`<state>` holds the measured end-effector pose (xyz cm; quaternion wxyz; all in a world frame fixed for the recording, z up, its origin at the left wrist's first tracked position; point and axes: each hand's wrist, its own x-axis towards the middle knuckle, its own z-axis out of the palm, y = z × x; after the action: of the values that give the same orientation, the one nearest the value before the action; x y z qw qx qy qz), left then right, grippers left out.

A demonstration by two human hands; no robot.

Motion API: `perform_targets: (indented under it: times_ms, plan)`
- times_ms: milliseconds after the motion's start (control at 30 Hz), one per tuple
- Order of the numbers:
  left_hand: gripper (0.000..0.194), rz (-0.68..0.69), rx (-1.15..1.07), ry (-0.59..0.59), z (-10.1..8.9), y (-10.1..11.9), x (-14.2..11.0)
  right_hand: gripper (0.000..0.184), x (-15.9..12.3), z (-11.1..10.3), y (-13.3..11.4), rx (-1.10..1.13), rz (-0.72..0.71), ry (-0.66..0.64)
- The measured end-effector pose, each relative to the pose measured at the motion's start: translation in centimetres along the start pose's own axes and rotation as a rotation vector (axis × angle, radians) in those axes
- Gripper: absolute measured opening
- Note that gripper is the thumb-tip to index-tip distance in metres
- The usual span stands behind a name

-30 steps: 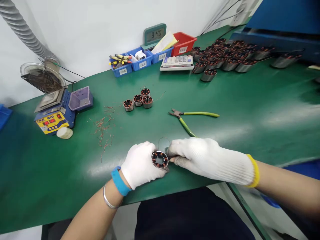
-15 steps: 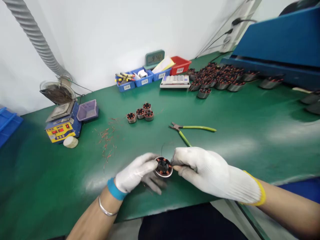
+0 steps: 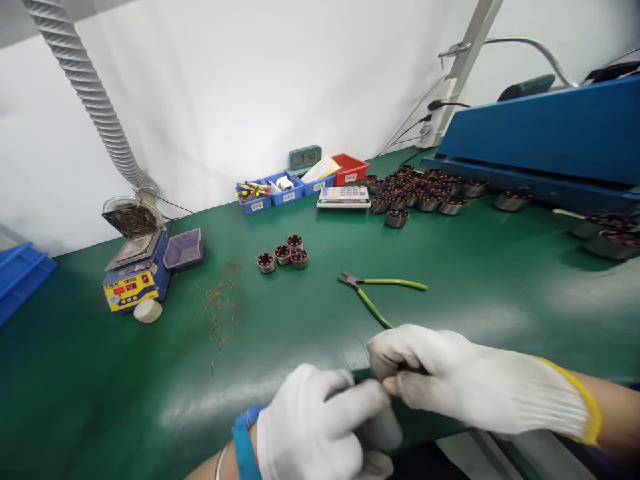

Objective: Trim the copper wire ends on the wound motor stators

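My left hand (image 3: 333, 427), in a white glove, curls around a wound motor stator, which its fingers almost wholly cover. Thin wires (image 3: 346, 357) stick up from between the hands. My right hand (image 3: 415, 373), gloved too, pinches thumb and forefinger together against the stator's right side; what lies between the fingertips is hidden. Just beyond the right hand, cutting pliers (image 3: 373, 287) with green handles lie spread on the green table (image 3: 165, 373). Several small stators (image 3: 299, 259) with copper windings stand grouped farther back.
Copper wire scraps (image 3: 219, 303) lie at left, near a blue-and-yellow heating unit (image 3: 133, 273) and a purple tray (image 3: 184, 250). Along the wall are blue bins (image 3: 289, 190), a red bin (image 3: 350, 169) and a calculator (image 3: 344, 197). Many stators (image 3: 425, 190) crowd before a blue machine (image 3: 540, 133).
My left hand has turned over and closed around the stator, covering its face. Both hands sit lower and farther right in view, with the right still pinching. The camera view has tilted up.
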<state>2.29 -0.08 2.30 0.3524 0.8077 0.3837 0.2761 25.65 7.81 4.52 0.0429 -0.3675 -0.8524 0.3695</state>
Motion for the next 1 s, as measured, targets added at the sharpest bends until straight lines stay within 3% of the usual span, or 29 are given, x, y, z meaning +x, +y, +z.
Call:
perform_targets:
  times_ms: [100,133,167,200,233,267,300,333,400,500,567,667,767,833,933,1000]
  plan:
    - [0.028,-0.215,-0.194,0.219,0.1,-0.9,0.1,0.012,0.0,0.0,-0.8,-0.211,-0.072,0.068]
    - [0.034,-0.318,-0.333,0.228,0.2,-1.5,0.3,0.012,0.1,0.1,-1.2,-0.29,-0.115,0.089]
    - [0.041,-0.433,-0.518,0.161,0.2,-2.3,0.5,0.011,0.3,0.2,-1.5,-0.364,-0.159,0.108]
    - [0.049,-0.53,-0.731,0.01,0.3,-3.1,0.7,0.011,0.5,0.3,-1.7,-0.425,-0.199,0.124]
    - [0.056,-0.584,-0.909,-0.171,0.4,-3.8,1.0,0.01,0.7,0.5,-1.9,-0.474,-0.226,0.142]
    - [0.06,-0.603,-1.02,-0.274,0.5,-4.4,1.2,0.009,0.8,0.6,-2.0,-0.513,-0.244,0.166]
    - [0.061,-0.594,-1.095,-0.294,0.7,-4.7,1.4,0.009,0.9,0.7,-2.0,-0.544,-0.254,0.19]
    - [0.061,-0.568,-1.136,-0.237,0.7,-4.7,1.6,0.009,0.9,0.8,-1.9,-0.568,-0.254,0.213]
    - [0.065,-0.456,-1.146,0.012,0.7,-4.1,1.7,0.01,0.9,0.6,-1.7,-0.575,-0.226,0.252]
    - [0.056,-0.276,-1.084,0.324,0.2,-2.4,1.6,0.012,0.7,-0.1,-1.7,-0.401,-0.094,0.194]
    - [0.053,-0.295,-1.043,0.423,-0.1,-1.8,1.4,0.013,0.6,-0.7,-2.2,-0.282,-0.058,0.118]
    - [0.05,-0.386,-0.99,0.313,-0.1,-2.2,1.4,0.013,0.7,-0.9,-3.0,-0.348,-0.2,0.084]
    - [0.043,-0.339,-0.909,0.042,0.2,-2.9,1.6,0.01,1.0,-0.2,-3.0,-0.568,-0.378,0.158]
    - [0.028,-0.303,-0.762,-0.022,0.3,-2.9,1.7,0.01,1.2,0.4,-2.6,-0.682,-0.388,0.181]
    - [0.014,-0.149,-0.266,0.175,0.4,-2.7,1.5,0.006,1.7,1.2,-2.1,-0.69,-0.194,0.225]
    - [0.007,-0.036,0.176,0.354,0.5,-2.9,1.3,0.009,2.4,1.8,-1.9,-0.455,0.016,0.242]
